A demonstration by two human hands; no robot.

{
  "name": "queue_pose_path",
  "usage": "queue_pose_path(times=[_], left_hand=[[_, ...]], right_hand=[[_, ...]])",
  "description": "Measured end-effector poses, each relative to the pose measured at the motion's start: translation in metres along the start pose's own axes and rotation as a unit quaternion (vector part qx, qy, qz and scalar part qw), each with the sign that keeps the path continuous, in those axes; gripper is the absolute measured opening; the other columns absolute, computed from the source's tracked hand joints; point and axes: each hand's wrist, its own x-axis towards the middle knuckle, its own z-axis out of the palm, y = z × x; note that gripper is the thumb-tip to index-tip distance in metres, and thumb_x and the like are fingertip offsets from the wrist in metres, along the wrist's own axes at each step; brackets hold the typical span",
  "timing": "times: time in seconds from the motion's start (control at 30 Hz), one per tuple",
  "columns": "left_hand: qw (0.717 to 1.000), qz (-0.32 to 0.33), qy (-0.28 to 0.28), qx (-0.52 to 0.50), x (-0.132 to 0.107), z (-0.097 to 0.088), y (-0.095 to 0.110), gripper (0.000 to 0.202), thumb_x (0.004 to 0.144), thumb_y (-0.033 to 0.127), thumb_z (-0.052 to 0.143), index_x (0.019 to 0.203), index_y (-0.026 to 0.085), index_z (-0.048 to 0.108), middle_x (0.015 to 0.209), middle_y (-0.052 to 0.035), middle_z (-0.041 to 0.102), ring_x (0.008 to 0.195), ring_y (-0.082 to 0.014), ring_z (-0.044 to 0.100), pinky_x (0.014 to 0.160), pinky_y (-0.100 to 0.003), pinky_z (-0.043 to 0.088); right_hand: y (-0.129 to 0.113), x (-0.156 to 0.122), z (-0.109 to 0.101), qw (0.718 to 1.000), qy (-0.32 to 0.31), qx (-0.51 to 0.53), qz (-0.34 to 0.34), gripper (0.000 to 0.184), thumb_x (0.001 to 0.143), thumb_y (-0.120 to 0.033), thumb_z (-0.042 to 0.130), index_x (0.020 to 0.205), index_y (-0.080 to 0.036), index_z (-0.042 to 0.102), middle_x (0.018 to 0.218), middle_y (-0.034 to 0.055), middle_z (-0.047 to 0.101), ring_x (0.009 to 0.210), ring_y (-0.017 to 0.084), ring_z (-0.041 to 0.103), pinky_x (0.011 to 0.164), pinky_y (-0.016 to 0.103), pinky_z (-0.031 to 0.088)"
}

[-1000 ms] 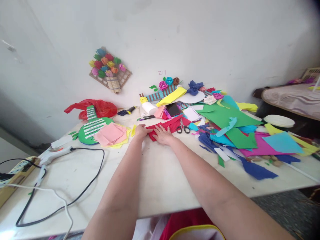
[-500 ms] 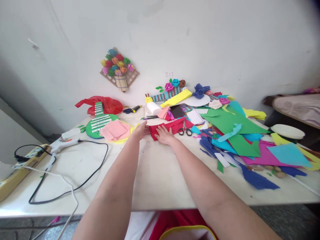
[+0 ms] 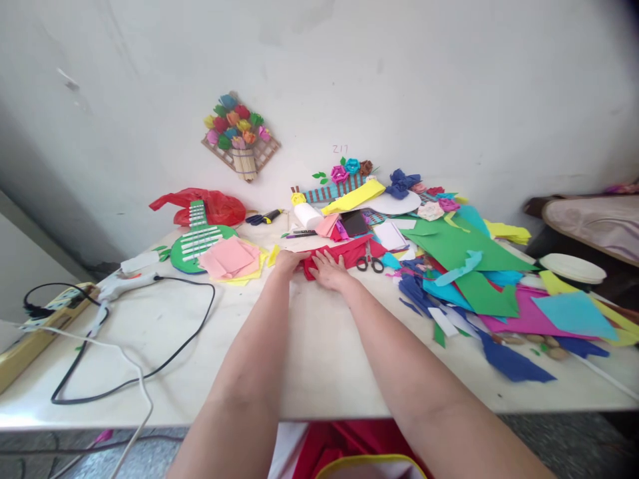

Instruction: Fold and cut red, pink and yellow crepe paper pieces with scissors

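A strip of red crepe paper (image 3: 352, 253) lies across the middle of the table, wrinkled at its left end. My right hand (image 3: 329, 270) rests flat on it with the fingers spread. At its left end my left hand (image 3: 290, 262) has its fingers closed over the edge; the thumb and part of the grip are hidden. Scissors with black handles (image 3: 370, 264) lie just right of my right hand, their blades over the red paper. Beyond the hands are a dark pen (image 3: 302, 233) and a white roll (image 3: 307, 216).
On the left are a green paper guitar (image 3: 200, 245), pink paper squares (image 3: 230, 258), a glue gun (image 3: 124, 287) with its black cord, and a power strip (image 3: 44, 339). Coloured paper sheets (image 3: 464, 246) and scraps cover the right side. A paper bouquet (image 3: 242, 136) hangs on the wall.
My left hand has moved right, from beside the red paper onto its left end, which is now bunched. My right hand stays in place on the paper.
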Motion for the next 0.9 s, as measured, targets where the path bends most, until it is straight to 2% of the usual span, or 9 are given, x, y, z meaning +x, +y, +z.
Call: queue_pose_path(times=[0.07,0.13,0.23,0.37,0.53,0.67,0.9], left_hand=[[0.992,0.018,0.049,0.117,-0.001,0.004,0.0,0.016,0.058,0.024,0.067,0.064,0.015,0.055,0.067,-0.0079,0.063,0.067,-0.0213,0.062,0.059,-0.031,0.048],[0.969,0.052,0.093,0.223,-0.005,0.009,0.001,0.012,0.062,0.026,0.062,0.066,0.016,0.057,0.076,-0.0115,0.066,0.077,-0.0259,0.063,0.064,-0.034,0.047],[0.937,0.091,0.135,0.309,-0.015,0.018,0.002,0.017,0.068,0.028,0.054,0.079,0.017,0.06,0.091,-0.0152,0.066,0.09,-0.0297,0.061,0.07,-0.037,0.045],[0.909,0.104,0.15,0.374,-0.023,0.028,0.003,0.028,0.079,0.031,0.043,0.099,0.016,0.054,0.098,-0.0177,0.064,0.094,-0.03,0.06,0.073,-0.039,0.043],[0.882,0.146,0.137,0.427,-0.024,0.034,0.001,0.03,0.083,0.027,0.036,0.107,0.014,0.046,0.098,-0.0199,0.064,0.094,-0.0292,0.06,0.076,-0.039,0.041],[0.87,0.147,0.132,0.451,-0.022,0.027,-0.002,0.028,0.083,0.024,0.034,0.106,0.014,0.045,0.098,-0.0206,0.063,0.092,-0.0296,0.06,0.074,-0.038,0.042],[0.852,0.161,0.118,0.484,-0.013,-0.005,-0.006,0.028,0.087,0.029,0.031,0.107,0.016,0.046,0.099,-0.0184,0.063,0.094,-0.0284,0.06,0.075,-0.037,0.042]], right_hand=[[-0.001,-0.002,-0.001,1.0,0.002,0.003,-0.001,0.06,0.089,-0.045,0.01,0.143,-0.018,0.012,0.15,0.0003,-0.001,0.136,0.018,-0.009,0.105,0.052,-0.003],[-0.002,-0.004,-0.002,1.0,0.006,0.006,-0.004,0.06,0.089,-0.044,0.011,0.143,-0.018,0.012,0.15,-0.0001,0.0,0.136,0.019,-0.006,0.106,0.053,-0.003],[-0.003,-0.006,-0.003,1.0,0.016,0.012,-0.005,0.06,0.089,-0.044,0.011,0.143,-0.019,0.013,0.15,-0.0011,0.003,0.136,0.02,-0.005,0.106,0.053,-0.002],[-0.003,-0.005,-0.002,1.0,0.026,0.01,-0.004,0.058,0.089,-0.039,0.012,0.142,-0.019,0.015,0.15,-0.0014,0.005,0.137,0.021,-0.002,0.106,0.054,0.0],[-0.004,-0.001,0.003,0.999,0.037,-0.002,0.004,0.057,0.087,-0.031,0.016,0.143,-0.02,0.013,0.15,-0.0025,0.006,0.137,0.02,0.0,0.106,0.055,0.001],[-0.009,-0.001,0.003,0.999,0.04,0.004,-0.003,0.056,0.088,-0.032,0.014,0.143,-0.021,0.014,0.149,-0.0032,0.009,0.137,0.02,0.002,0.106,0.054,0.002],[-0.029,-0.004,0.006,0.998,0.044,0.018,-0.033,0.059,0.088,-0.043,0.012,0.142,-0.021,0.02,0.149,-0.0012,0.012,0.136,0.021,0.005,0.107,0.05,0.005]])
